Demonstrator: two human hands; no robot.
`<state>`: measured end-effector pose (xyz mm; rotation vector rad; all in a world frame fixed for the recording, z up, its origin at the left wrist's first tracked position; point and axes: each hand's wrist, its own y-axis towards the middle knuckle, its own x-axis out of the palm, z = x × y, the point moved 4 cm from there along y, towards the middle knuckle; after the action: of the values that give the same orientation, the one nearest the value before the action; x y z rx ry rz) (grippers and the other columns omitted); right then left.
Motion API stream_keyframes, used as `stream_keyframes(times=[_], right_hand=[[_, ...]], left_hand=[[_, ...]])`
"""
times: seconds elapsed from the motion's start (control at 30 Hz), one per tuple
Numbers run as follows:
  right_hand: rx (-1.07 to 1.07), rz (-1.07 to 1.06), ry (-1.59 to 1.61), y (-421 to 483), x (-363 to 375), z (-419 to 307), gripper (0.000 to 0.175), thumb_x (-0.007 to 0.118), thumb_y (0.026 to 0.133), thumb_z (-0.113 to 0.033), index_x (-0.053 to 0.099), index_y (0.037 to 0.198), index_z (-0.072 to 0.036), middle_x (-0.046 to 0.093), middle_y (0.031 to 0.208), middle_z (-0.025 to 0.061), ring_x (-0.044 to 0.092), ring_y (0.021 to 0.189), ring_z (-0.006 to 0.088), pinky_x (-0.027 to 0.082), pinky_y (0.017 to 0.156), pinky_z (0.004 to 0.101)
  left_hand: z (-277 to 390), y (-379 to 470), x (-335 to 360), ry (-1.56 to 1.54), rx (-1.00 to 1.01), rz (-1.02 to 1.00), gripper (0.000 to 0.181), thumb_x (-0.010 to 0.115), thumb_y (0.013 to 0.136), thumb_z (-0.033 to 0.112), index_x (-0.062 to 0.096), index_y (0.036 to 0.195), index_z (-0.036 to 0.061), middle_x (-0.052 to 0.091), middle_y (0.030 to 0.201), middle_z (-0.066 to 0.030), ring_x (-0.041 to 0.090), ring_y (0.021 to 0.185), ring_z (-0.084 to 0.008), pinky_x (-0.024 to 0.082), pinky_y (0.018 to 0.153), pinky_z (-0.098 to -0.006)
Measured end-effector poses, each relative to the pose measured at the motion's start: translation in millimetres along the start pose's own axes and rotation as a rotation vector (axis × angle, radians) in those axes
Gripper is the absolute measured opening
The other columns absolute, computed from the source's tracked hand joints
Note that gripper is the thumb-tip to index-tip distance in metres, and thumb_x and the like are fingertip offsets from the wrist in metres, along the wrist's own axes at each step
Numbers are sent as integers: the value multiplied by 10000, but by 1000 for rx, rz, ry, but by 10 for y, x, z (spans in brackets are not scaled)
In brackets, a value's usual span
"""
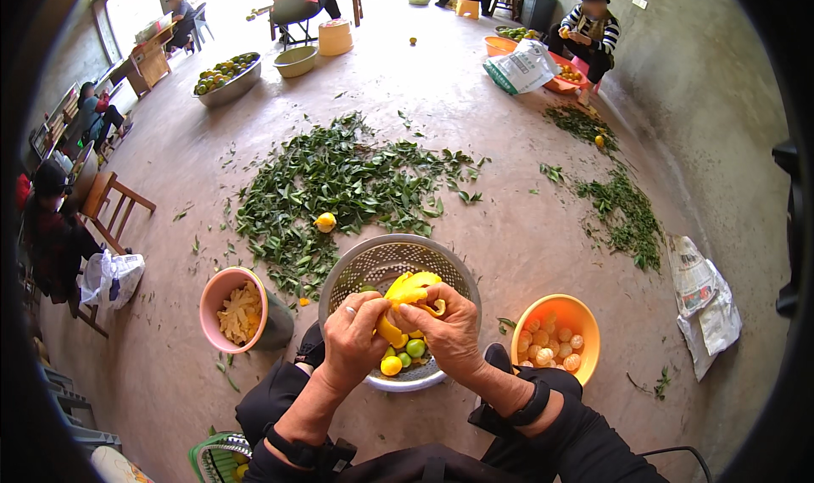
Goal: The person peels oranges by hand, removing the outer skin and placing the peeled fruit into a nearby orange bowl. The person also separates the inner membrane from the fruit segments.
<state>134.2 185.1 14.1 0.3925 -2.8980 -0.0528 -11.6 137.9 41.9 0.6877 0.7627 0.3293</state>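
Between my hands, above a perforated metal colander (467, 273), is a partly peeled citrus fruit (407, 289) with yellow-orange peel hanging in strips. My left hand (356, 340), with a ring on one finger, grips its left side. My right hand (450, 337) pinches peel at its right; the fingers hide much of the flesh. Small green and yellow citrus fruits (414, 348) lie in the colander. To the right, an orange bowl (593, 330) holds peeled citrus fruits (545, 356). On the left stands a pink-rimmed bucket (206, 314) with pale peels (240, 311) in it.
Green leaves (343, 177) are heaped on the floor beyond the colander, with a yellow fruit (325, 222) on them. A green basket (206, 461) is at lower left, white sacks (703, 305) at right. A metal basin (238, 85) of citrus stands farther off. Several people sit around the room.
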Motion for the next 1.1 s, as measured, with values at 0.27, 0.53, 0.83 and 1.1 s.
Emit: stream_keyframes(times=[0.27, 0.53, 0.83, 1.1], right_hand=[[-20, 8, 32, 33, -22, 0, 115, 721, 888, -13, 647, 977, -14, 698, 966, 46, 665, 877, 94, 562, 793, 241], [-26, -6, -36, 9, -11, -14, 122, 725, 883, -6, 644, 974, -11, 691, 958, 40, 652, 875, 85, 555, 786, 234], [-62, -14, -39, 14, -3, -20, 125, 731, 880, -10, 633, 958, -16, 687, 947, 36, 646, 872, 80, 553, 782, 236], [-37, -10, -66, 33, -37, -12, 125, 731, 882, -14, 634, 960, -13, 691, 971, 48, 653, 892, 86, 556, 796, 242]], left_hand=[[-67, 29, -26, -116, -66, -45, 311, 711, 712, -83, 683, 1007, 10, 693, 943, -144, 697, 823, -292, 559, 724, -342], [-22, 23, -19, -120, -49, 6, 401, 668, 685, -105, 663, 1067, 20, 694, 941, -147, 696, 846, -308, 566, 744, -356], [-116, -66, -6, -360, -355, 55, 244, 668, 822, -101, 671, 1046, -2, 712, 935, -90, 702, 857, -159, 552, 779, -270], [-146, -68, 24, -437, -432, 29, 196, 681, 836, -82, 684, 1019, -10, 717, 924, -82, 705, 866, -158, 554, 780, -266]])
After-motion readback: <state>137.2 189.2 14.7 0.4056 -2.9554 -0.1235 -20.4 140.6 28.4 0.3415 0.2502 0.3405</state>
